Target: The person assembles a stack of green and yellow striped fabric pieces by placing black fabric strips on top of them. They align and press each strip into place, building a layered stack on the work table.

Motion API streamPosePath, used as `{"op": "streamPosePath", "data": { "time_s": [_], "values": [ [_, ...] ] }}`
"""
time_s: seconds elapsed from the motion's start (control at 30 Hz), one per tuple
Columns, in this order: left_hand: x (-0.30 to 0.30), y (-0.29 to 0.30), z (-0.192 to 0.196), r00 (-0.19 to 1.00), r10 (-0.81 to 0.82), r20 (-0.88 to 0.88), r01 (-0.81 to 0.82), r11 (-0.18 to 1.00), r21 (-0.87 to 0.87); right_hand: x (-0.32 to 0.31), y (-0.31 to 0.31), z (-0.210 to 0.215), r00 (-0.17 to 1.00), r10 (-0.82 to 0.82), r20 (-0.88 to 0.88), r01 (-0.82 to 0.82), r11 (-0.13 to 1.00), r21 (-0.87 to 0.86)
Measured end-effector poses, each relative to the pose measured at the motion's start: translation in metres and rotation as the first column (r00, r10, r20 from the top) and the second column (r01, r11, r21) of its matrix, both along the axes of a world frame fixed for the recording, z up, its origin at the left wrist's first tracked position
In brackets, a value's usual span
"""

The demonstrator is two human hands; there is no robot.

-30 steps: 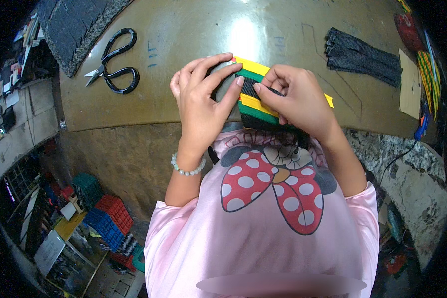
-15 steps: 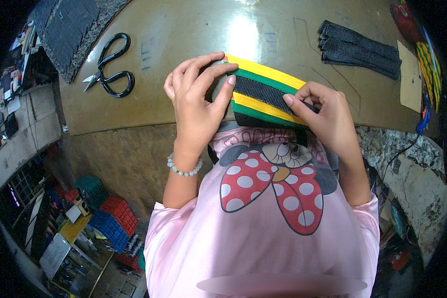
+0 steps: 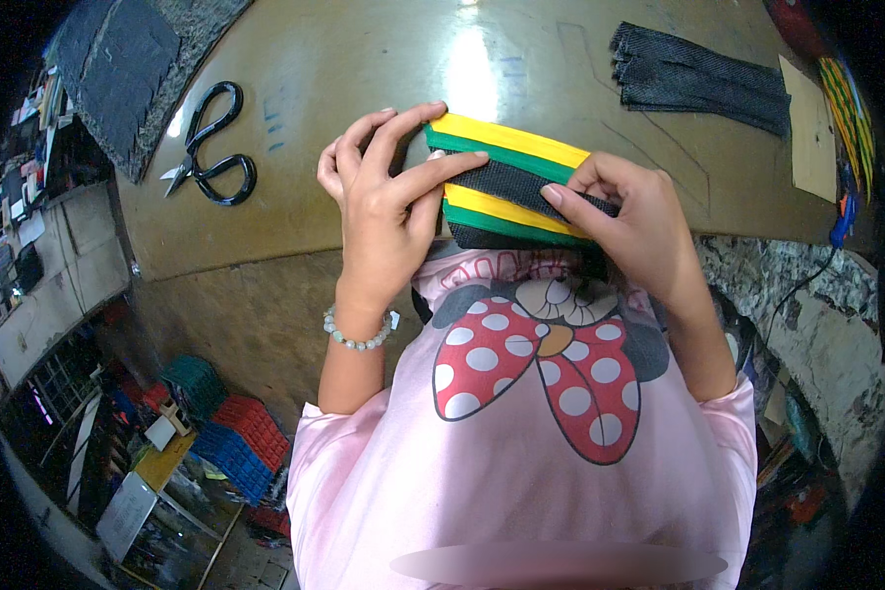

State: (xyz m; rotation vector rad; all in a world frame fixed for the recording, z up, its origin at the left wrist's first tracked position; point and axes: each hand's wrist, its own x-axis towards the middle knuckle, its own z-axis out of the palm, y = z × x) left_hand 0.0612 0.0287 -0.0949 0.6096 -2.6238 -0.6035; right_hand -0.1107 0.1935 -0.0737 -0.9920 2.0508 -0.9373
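Observation:
At the table's near edge I hold a flat striped fabric piece [image 3: 521,138] with yellow, green and black bands. Along its middle runs a black woven strip [image 3: 506,183]. My left hand [image 3: 376,192] is closed about the piece's left end, its index finger lying over the strip's left part and the thumb mostly hidden beneath that finger. My right hand [image 3: 637,211] pinches the strip near its right end between thumb and fingers, over the right end of the striped piece. The fabric's underside is hidden.
Black-handled scissors [image 3: 206,147] lie on the brown table [image 3: 364,59] at left. A dark fabric sheet [image 3: 118,69] covers the far left corner. Several black strips [image 3: 698,84] lie at right, beside a tan card [image 3: 804,138] and yellow-green cords [image 3: 849,128]. Stacked crates [image 3: 246,433] stand below left.
My left index finger has slid onto the black strip, and the left thumb has drawn back under it. My right hand keeps its pinch. The whole table view has shifted slightly left.

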Motion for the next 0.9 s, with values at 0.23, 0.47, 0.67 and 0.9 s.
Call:
{"op": "streamPosePath", "data": {
  "time_s": [0.23, 0.47, 0.67, 0.9],
  "values": [
    [0.001, 0.003, -0.005, 1.000, -0.014, -0.011, 0.012, 0.989, -0.146, 0.000, -0.002, -0.004, 1.000, 0.005, -0.030, -0.007, 0.998, -0.063],
    [0.003, -0.002, -0.004, 0.997, -0.082, -0.003, 0.080, 0.980, -0.184, 0.000, -0.002, -0.009, 0.999, -0.014, -0.052, 0.008, 0.994, -0.110],
    [0.003, -0.009, -0.002, 0.995, -0.099, 0.015, 0.100, 0.978, -0.182, 0.001, -0.009, -0.004, 0.999, -0.011, -0.043, 0.008, 0.997, -0.073],
    [-0.005, 0.006, 0.022, 0.990, -0.058, 0.132, 0.080, 0.982, -0.173, 0.005, -0.027, -0.008, 0.997, -0.026, -0.071, 0.018, 0.993, -0.113]
  ]
}}
